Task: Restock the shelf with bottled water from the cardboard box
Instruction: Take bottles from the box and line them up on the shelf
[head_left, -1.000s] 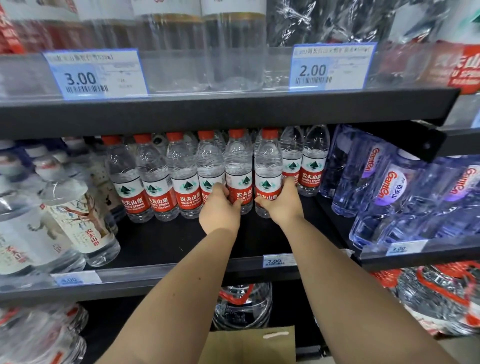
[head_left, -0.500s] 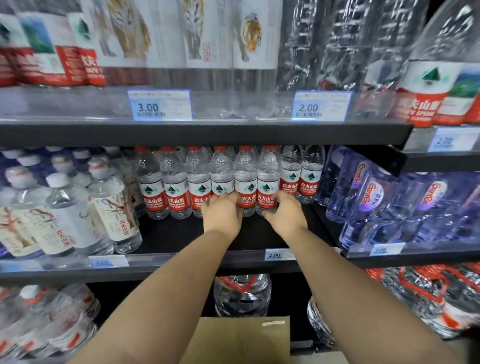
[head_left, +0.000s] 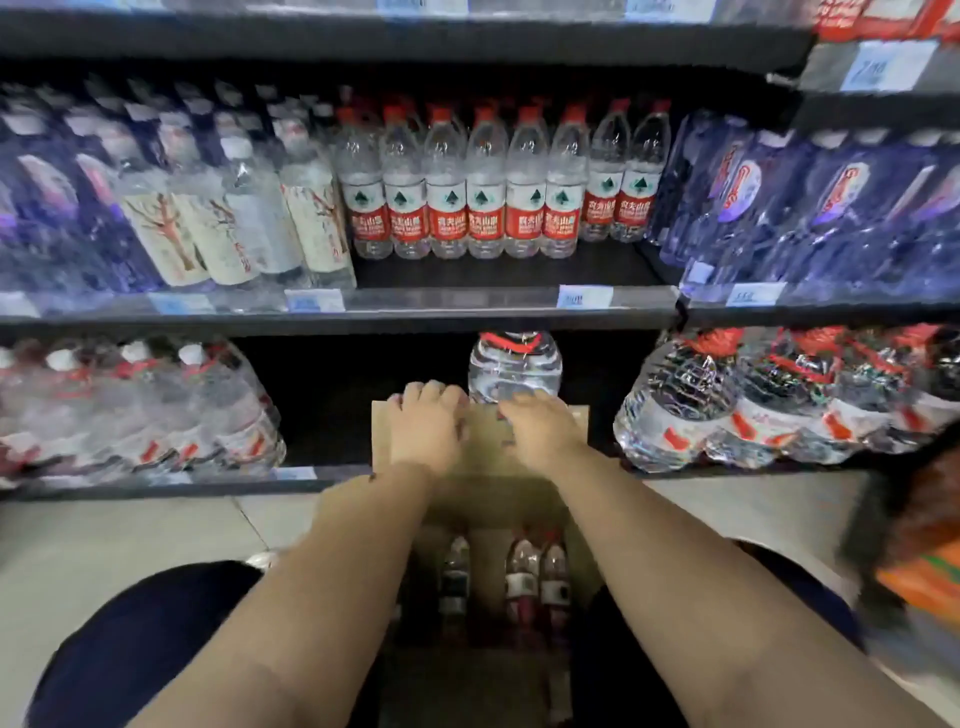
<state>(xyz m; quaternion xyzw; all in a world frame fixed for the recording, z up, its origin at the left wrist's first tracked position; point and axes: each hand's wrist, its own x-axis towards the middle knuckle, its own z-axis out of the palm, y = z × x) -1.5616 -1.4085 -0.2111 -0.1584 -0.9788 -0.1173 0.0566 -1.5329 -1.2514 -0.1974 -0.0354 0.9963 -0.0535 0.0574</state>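
Shelf (head_left: 363, 306) stocked | box (head_left: 483, 447): 3 btls (head_left: 522, 577) | hands on flap

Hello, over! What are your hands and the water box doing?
Both hands, left and right, empty on cardboard box flap. Three bottles visible inside. Nothing blocking.
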